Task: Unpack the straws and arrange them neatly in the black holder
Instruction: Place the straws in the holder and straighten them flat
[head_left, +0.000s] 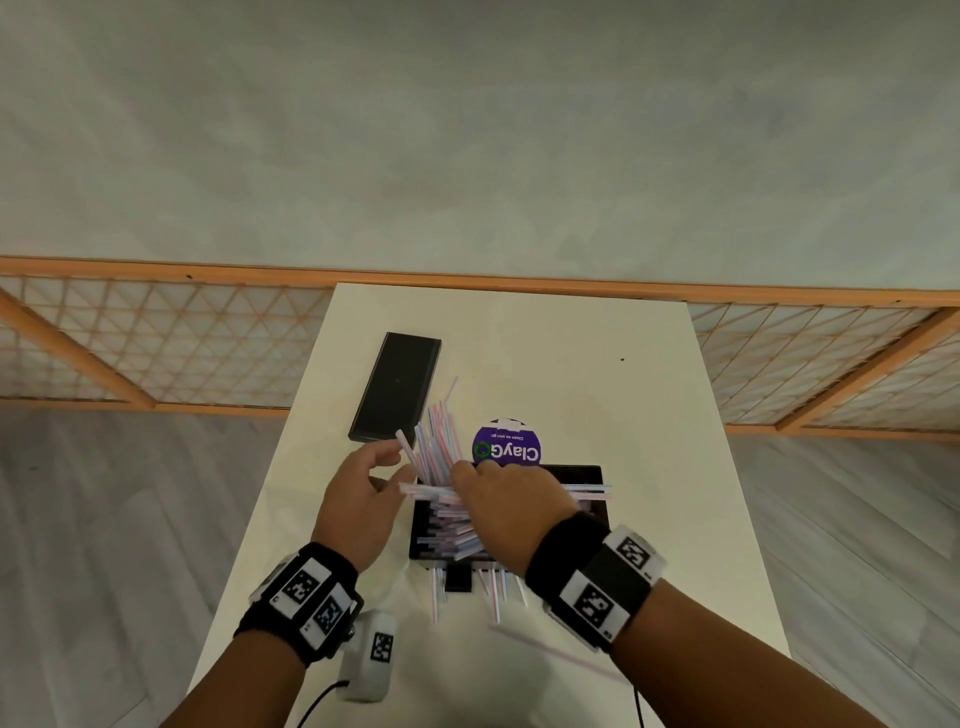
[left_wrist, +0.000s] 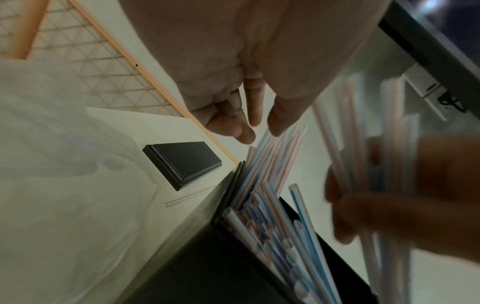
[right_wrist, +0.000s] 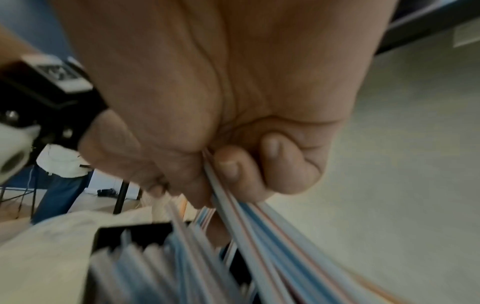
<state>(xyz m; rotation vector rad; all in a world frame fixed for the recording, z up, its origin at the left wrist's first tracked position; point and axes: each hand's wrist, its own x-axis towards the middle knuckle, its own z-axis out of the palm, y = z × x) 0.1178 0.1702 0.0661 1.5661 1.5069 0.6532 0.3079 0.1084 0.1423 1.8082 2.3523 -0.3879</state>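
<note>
The black holder (head_left: 587, 475) lies on the white table, packed with blue- and red-striped straws (head_left: 447, 525) that stick out over its left rim. My right hand (head_left: 483, 483) hovers over it and grips a fanned bundle of straws (head_left: 434, 441) that points away from me. In the right wrist view its fingers (right_wrist: 228, 170) curl round that bundle (right_wrist: 246, 222). My left hand (head_left: 387, 467) hangs just left of the bundle, fingers relaxed and holding nothing. In the left wrist view its fingertips (left_wrist: 257, 125) hover at the ends of the holder's straws (left_wrist: 272, 226).
A flat black lid (head_left: 395, 387) lies at the far left of the table, with a purple ClayGo disc (head_left: 506, 449) behind the holder. Loose straws (head_left: 493, 592) lie before the holder, and one more (head_left: 561, 654) nearer me. Clear plastic wrap (left_wrist: 64, 164) lies at the left.
</note>
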